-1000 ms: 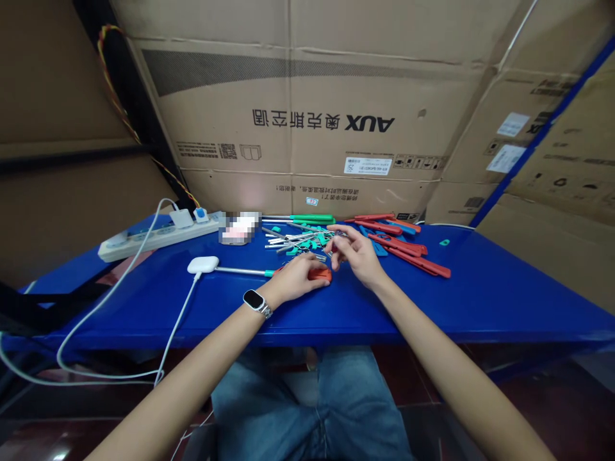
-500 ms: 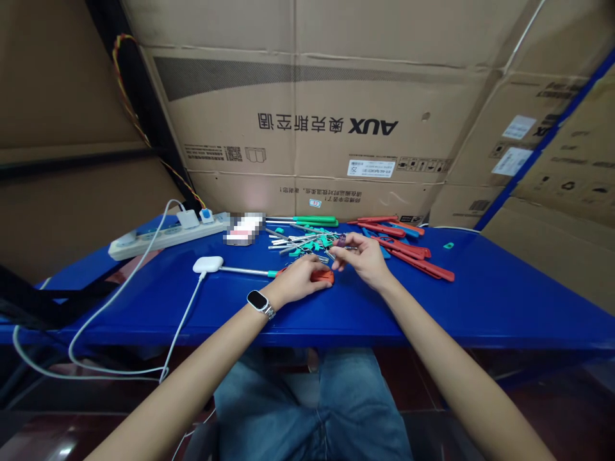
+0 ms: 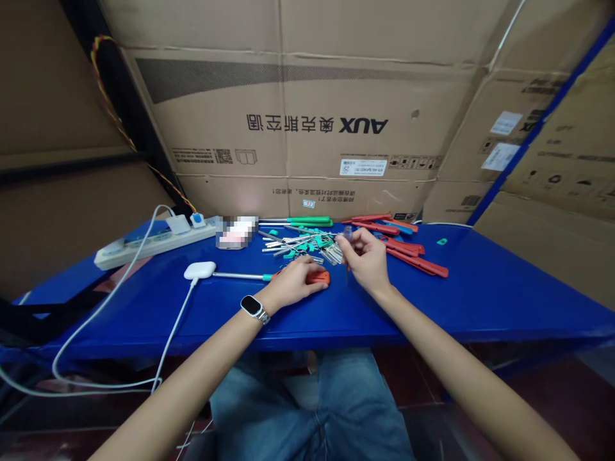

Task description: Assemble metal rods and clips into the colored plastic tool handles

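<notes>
My left hand (image 3: 295, 280) lies over an orange handle (image 3: 318, 277) on the table, its fingers curled round the handle. A metal rod (image 3: 237, 275) with a teal collar runs left from it. In my right hand (image 3: 368, 256) is a small screwdriver (image 3: 348, 233) with a translucent purplish handle, held upright with its thin shaft pointing down. Just beyond both hands lies a pile of metal rods and small green plastic parts (image 3: 314, 241). Right of the pile lie several red handles (image 3: 418, 261), some blue and orange ones among them.
A white power strip (image 3: 158, 243) with plugs stands at the left. A white earbud case (image 3: 200, 270) with a cable sits near the rod's end. Green-handled rods (image 3: 310, 221) lie at the back, before a cardboard wall (image 3: 307, 83). One green piece (image 3: 441, 242) lies apart on the blue table (image 3: 480, 288).
My right hand has brought the screwdriver upright, so its shaft now points down. My left hand stays on the orange handle. The whole view has shifted slightly.
</notes>
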`<control>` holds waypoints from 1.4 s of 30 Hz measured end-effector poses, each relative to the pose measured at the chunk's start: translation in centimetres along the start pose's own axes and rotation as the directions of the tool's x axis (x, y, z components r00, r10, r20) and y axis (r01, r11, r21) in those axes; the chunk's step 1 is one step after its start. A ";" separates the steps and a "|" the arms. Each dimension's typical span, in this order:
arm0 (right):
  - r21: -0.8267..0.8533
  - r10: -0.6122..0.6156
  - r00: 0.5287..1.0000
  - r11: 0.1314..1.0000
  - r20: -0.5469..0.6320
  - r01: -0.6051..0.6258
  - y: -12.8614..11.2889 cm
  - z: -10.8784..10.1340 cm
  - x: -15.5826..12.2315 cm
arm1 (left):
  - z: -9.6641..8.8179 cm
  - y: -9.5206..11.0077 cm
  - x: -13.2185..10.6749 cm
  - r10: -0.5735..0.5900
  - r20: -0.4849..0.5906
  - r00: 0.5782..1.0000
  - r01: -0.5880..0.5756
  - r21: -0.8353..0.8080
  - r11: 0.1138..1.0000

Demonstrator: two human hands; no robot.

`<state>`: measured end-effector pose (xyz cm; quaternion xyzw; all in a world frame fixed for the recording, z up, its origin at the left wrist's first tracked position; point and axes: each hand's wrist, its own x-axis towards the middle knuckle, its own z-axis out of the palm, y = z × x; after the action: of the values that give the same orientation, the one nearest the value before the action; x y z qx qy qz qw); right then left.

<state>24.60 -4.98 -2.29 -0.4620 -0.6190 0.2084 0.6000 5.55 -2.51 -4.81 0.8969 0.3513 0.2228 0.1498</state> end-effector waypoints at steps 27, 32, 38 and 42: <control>-0.571 -0.066 0.755 0.612 0.652 0.547 -1.2 -1.2 -0.3 | -1.9 0.4 0.3 0.215 -0.013 0.977 -0.205 0.257 0.945; -0.507 -0.061 0.733 0.683 0.678 0.526 -0.7 -1.8 1.8 | -3.0 1.0 2.0 0.268 -0.076 0.960 -0.237 0.281 0.930; -0.531 -0.031 0.762 0.699 0.647 0.479 1.7 -3.2 7.6 | -4.6 -1.8 5.6 0.244 -0.187 0.952 -0.161 0.373 0.914; -0.604 -0.022 0.810 0.655 0.585 0.454 4.0 -2.6 12.0 | -5.4 -4.9 8.6 0.095 -0.216 0.972 0.003 0.414 0.910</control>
<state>30.04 6.06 1.53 -0.4933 -0.8471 -0.0169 0.1971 5.70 7.49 0.23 0.8842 0.3842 0.2501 -0.0896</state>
